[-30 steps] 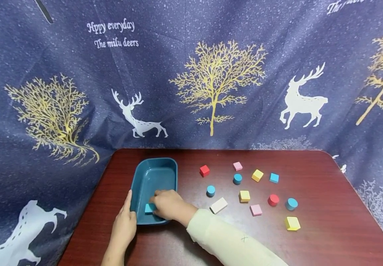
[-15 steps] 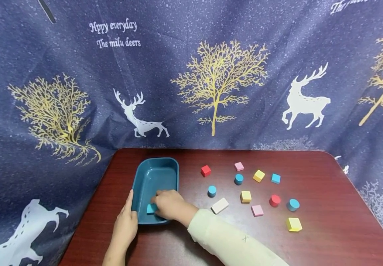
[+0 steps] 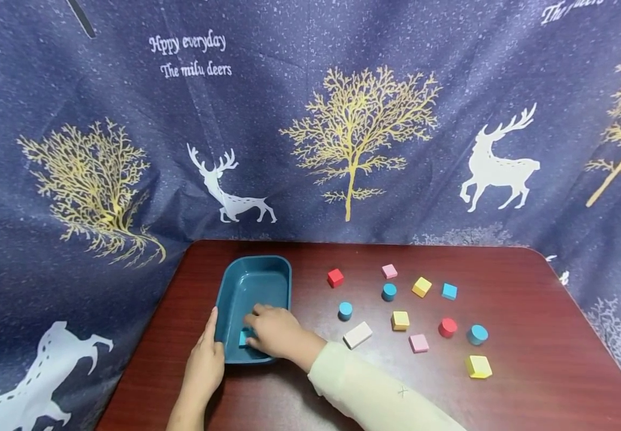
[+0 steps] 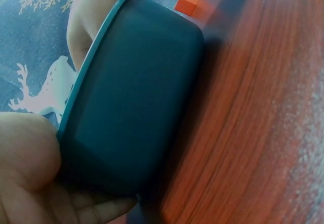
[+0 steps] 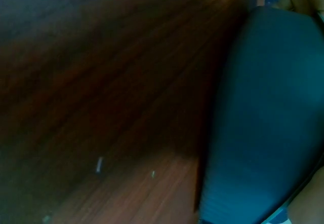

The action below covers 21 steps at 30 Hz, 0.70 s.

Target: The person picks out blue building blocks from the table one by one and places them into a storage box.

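Hanging deer-print cloth (image 3: 267,108), reddish table (image 3: 547,335), tray (image 3: 258,289)

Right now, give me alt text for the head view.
A person's right hand is inside a teal tray, at a blue block, and the left hand rests against the tray's side. Colored blocks lie to the right on a table.

The tray (image 3: 261,286) was dark teal, the block (image 3: 242,338) inside brighter blue. The counter (image 3: 526,293) was reddish brown, streaky-grained. Cubes (image 3: 400,321) were yellow or red, cylinders (image 3: 478,334) blue or red, tiles (image 3: 419,343) pink or blue, the bar (image 3: 357,335) off-white. The sleeve (image 3: 380,389) was pale cream-green. Navy cloth (image 3: 267,108), speckled white, bore gold trees (image 3: 350,173) and white deer (image 3: 499,172).
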Motion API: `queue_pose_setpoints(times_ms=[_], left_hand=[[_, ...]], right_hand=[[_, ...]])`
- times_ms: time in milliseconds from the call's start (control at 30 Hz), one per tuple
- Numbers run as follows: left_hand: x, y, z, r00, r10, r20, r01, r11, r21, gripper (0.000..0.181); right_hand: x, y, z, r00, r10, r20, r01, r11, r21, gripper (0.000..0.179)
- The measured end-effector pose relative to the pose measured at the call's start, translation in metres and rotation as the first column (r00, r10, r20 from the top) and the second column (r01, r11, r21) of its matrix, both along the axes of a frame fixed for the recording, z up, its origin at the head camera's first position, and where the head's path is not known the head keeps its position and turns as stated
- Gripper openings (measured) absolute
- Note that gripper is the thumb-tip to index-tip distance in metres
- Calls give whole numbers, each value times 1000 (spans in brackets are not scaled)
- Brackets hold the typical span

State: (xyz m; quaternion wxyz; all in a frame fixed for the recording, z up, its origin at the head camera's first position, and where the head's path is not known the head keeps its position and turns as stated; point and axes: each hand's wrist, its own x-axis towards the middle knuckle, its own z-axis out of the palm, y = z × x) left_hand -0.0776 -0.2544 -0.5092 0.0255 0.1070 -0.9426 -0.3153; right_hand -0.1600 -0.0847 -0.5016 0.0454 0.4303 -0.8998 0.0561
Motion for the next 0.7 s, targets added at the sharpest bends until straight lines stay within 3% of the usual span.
queue_pose_setpoints(times_ms=[300, 700], left_hand=[[3, -1, 0, 1000, -7, -25, 6, 999, -40, 72], [0, 2, 0, 1000, -13, -17, 13, 1000, -27, 72]], right_hand=[[1, 2, -1, 996, 42, -78, -49, 995, -86, 38], [-1, 11, 7, 994, 12, -105, -31, 983, -179, 53]])
